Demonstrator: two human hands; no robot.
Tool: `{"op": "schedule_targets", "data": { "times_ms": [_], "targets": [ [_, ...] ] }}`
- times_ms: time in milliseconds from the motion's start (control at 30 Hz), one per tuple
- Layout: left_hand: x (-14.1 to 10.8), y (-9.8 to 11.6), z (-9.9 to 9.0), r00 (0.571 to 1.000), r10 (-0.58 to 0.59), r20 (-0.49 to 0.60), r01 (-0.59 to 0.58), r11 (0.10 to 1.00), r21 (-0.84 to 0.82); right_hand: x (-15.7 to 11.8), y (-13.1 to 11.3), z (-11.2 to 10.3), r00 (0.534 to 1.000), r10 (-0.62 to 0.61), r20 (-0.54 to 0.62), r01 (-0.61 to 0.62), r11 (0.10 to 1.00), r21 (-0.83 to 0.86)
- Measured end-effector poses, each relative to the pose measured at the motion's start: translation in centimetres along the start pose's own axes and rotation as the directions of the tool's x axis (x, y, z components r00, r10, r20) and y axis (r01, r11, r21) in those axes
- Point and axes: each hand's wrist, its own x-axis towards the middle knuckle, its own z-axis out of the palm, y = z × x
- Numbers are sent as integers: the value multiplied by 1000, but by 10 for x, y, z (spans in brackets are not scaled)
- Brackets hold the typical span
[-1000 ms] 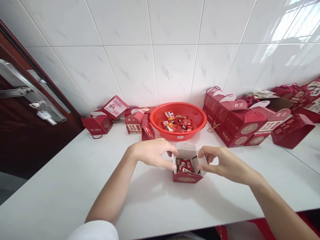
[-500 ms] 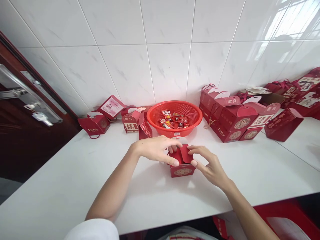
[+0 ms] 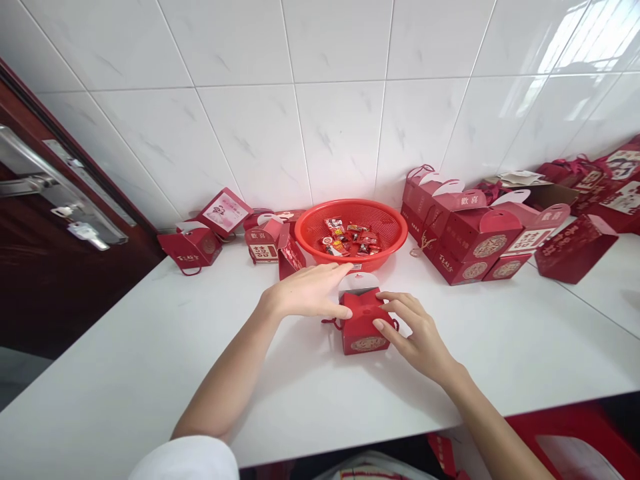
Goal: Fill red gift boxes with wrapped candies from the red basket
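Observation:
A small red gift box (image 3: 367,330) with a gold round emblem stands on the white table in front of me. Its front flap is folded over the top, while a pale rounded flap rises at the back. Dark red cord loops stick out at both sides. My left hand (image 3: 314,293) is at the box's left top edge, fingers stretched out above it and the thumb at the flap. On the right side, my right hand (image 3: 407,327) rests its spread fingertips on the top and front edge. Neither hand grips anything.
Behind the box sits a red plastic basket (image 3: 351,207) holding several wrapped candies (image 3: 353,238). Several red gift boxes (image 3: 473,233) are stacked at the right, and more boxes (image 3: 193,247) stand at the left. A door (image 3: 60,220) with keys in its lock is at far left.
The box's front flap has come down over the top. My left fingers have lifted out from inside the box and straightened. My right hand has shifted slightly left over the box.

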Motion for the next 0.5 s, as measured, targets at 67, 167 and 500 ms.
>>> {"op": "schedule_targets", "data": {
  "times_ms": [67,167,500],
  "targets": [
    [3,0,0,999,16,32,-16,1000,-2,0,-1,1,1000,1,-8,-1,1000,-6],
    [5,-2,2,997,62,48,-62,998,0,1,-1,2,1000,22,-17,-22,1000,-4],
    [8,-7,6,990,89,112,-88,996,-14,0,0,6,997,35,-62,-33,999,34]
  ]
}}
